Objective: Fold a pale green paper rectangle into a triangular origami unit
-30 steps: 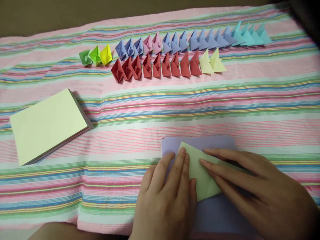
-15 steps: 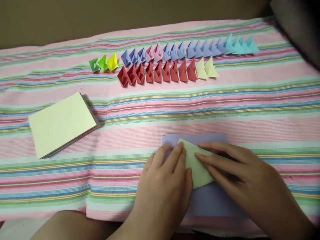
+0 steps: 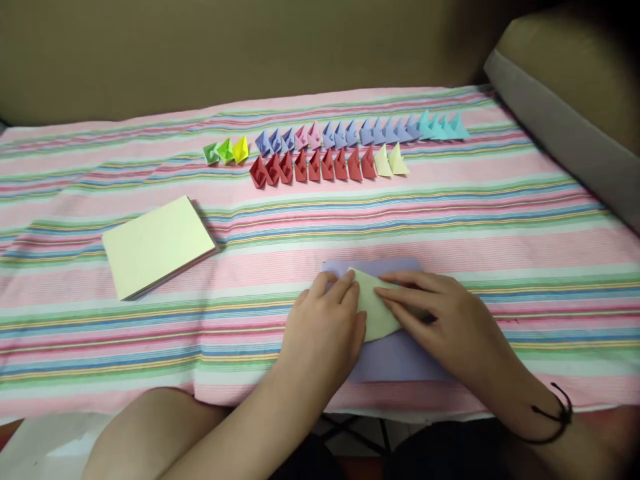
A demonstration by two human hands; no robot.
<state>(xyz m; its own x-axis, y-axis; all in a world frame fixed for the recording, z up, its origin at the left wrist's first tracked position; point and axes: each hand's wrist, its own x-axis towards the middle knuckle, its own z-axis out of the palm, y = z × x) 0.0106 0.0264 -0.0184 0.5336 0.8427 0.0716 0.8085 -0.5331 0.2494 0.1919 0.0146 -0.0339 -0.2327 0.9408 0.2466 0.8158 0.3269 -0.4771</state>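
My left hand, fingers outstretched, presses the folded pale green paper onto the lilac sheet, seemingly so it won't slip, while my right hand touches its slanting edge, pinching or not I cannot tell.

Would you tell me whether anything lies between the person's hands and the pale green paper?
Nothing visible does: the left hand and right hand both touch the pale green paper, which lies on the purple sheet.
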